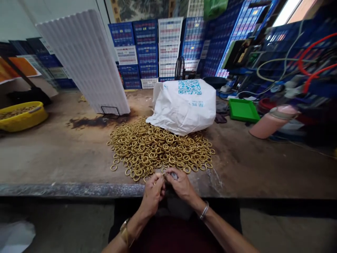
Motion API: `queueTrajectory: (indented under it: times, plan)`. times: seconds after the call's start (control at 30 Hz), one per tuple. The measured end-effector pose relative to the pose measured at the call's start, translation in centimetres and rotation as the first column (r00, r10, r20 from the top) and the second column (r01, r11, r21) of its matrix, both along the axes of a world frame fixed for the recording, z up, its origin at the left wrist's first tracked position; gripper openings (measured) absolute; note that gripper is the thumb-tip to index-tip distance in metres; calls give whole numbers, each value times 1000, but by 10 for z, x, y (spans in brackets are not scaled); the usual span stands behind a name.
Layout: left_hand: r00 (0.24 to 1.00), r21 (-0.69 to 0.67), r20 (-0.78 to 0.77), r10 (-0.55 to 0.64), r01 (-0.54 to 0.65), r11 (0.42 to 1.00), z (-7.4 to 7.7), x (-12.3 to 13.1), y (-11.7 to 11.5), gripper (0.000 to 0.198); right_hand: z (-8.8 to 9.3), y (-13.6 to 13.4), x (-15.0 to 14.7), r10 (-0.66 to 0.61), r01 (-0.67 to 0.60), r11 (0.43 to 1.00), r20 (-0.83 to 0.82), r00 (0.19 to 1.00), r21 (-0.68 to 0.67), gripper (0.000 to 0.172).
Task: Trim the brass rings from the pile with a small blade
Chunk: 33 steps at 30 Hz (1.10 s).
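Note:
A heap of gold-coloured metal-looking rings [155, 147] lies on the bench before me. At its near side, just above the bench's front edge, my left hand [154, 191] is closed with thumb and fingertips pinched together. My right hand [181, 184] is closed too, its fingertips meeting those of the left. Whatever sits between the fingertips is too small and covered to name. A small greyish patch shows by the right thumb and index finger. A white sack [186, 109] with blue printed codes rests on the far side of the heap.
On the wooden bench [65, 154], a white corrugated panel [86, 63] stands at left in a wire holder. A yellow basin [31, 119] holds small pieces. To the right are a green tray [243, 109] and a pink bottle [273, 121]. Stacked crates [146, 52] line the back.

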<state>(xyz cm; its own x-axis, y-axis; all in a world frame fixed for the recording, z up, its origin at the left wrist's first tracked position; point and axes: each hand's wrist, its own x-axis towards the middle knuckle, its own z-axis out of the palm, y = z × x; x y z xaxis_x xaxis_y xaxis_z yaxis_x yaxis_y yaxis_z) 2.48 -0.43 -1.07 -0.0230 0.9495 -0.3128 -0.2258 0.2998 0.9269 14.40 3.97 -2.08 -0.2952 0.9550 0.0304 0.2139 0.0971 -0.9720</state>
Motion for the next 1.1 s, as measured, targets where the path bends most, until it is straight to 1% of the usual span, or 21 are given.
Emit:
queueTrajectory:
  times: [0.1,0.17,0.23,0.27,0.33,0.43,0.57,0.77,0.83,0.9,0.97,1.03,1.1]
  plan:
    - [991,92,-129,42,-30,995,1,-1,2,30,5,0,0,-2,-1,997,-33,999,-83,24]
    - [976,162,-210,53,-19,987,2,-2,2,28,8,1,-1,-13,6,990,-51,999,-141,26]
    - [972,168,-233,39,0,986,2,-3,1,27,8,2,-2,-23,10,984,-67,998,-179,27]
    - [976,140,-216,23,7,990,2,-4,0,27,7,3,-3,-21,8,982,-68,997,-188,27]
    - [991,48,-132,-19,26,999,2,-5,-2,27,4,5,-3,-11,3,983,-43,999,-184,25]
    - [998,-56,13,-55,55,997,5,-5,-2,29,3,6,-3,-1,3,991,20,1000,-137,21]
    - [995,-71,63,-71,75,995,7,-6,-2,31,4,5,-3,16,-10,993,41,999,-121,18]
    - [990,-51,129,-55,62,997,7,-7,-3,28,3,6,-4,2,-13,976,-49,999,-215,20]
    - [989,-54,143,-48,57,997,7,-7,-4,28,1,6,-4,-12,-1,975,-57,998,-221,21]
    - [989,-60,145,-36,45,997,8,-7,-4,29,-1,4,-2,-10,11,986,8,1000,-164,20]
    - [991,-73,130,-21,31,997,8,-7,-3,30,-2,1,1,25,-18,999,147,989,-47,18]
    - [995,-81,104,-8,17,997,7,-7,-2,30,-4,-3,3,67,-94,993,306,950,73,16]
    - [997,-79,79,3,3,997,6,-7,-1,29,-5,-8,4,98,-175,974,431,897,143,17]
